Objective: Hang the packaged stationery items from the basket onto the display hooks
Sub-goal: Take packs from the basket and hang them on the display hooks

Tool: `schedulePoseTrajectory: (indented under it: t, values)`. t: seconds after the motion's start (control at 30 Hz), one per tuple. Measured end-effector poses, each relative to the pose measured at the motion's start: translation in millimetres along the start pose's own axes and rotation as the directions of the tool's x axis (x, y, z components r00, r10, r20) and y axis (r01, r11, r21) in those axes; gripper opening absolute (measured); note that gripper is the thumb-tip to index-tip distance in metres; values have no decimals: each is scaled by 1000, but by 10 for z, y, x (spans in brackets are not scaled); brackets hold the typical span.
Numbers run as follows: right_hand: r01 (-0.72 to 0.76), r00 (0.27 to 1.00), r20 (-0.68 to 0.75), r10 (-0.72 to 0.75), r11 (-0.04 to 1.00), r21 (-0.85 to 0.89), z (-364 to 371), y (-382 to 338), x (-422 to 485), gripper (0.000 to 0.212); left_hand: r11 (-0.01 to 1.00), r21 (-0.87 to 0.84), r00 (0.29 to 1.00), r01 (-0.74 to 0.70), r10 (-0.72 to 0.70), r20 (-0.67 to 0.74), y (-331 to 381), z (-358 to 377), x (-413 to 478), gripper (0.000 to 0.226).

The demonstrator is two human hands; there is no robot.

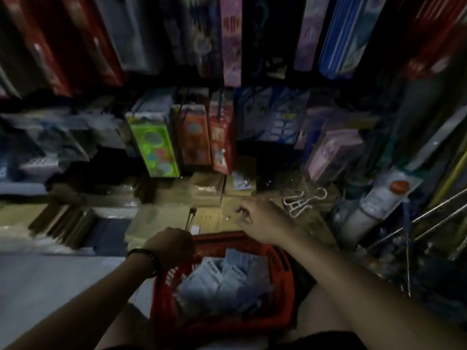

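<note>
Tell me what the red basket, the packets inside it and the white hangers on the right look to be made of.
Red basket: likely moulded plastic, going by its matte uniform red and slotted wall. Packets: probably thin clear film over pale blue card, with creases and a faint sheen, though blur leaves this open. White hangers: thin looped outline, plastic or coated wire; cannot tell which.

Dim and underexposed, with no clear light source. Around the red basket [285, 281] things read fairly sharp; above it the hanging packs smear with motion blur. Edges bow outward, corners falling into darkness.
</note>
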State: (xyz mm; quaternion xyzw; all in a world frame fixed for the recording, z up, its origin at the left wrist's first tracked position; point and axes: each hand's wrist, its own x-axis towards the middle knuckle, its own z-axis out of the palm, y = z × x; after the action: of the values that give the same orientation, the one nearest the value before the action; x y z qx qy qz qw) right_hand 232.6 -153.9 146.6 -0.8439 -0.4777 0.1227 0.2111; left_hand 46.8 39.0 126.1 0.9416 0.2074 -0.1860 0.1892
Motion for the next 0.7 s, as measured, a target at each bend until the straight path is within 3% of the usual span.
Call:
schedulePoseTrajectory:
  t: [0.07,0.13,0.37,0.5,0.63,0.7]
  values:
    - [-82,991,114,76,996,44,536,143,-83,19,999,-34,999,35,-34,24,-194,308,5,10]
    - [-126,975,191,111,990,64,1015,247,-144,12,997,-55,998,57,-56,34,-339,564,58,17]
    - [-291,869,408,281,956,-37,2462,896,-137,11,958,-171,964,229,-199,174,-768,1417,497,30]
    - [-314,806,477,350,937,-156,2789,1235,-78,48,954,-190,943,231,-172,285,-813,1580,743,36]
    - [-281,756,559,340,940,-193,3104,1478,-79,61,954,-206,935,216,-141,326,-863,1634,890,43]
    - [-224,774,538,334,939,-261,3205,1561,-126,77,965,-169,925,202,-131,358,-863,1634,926,52]
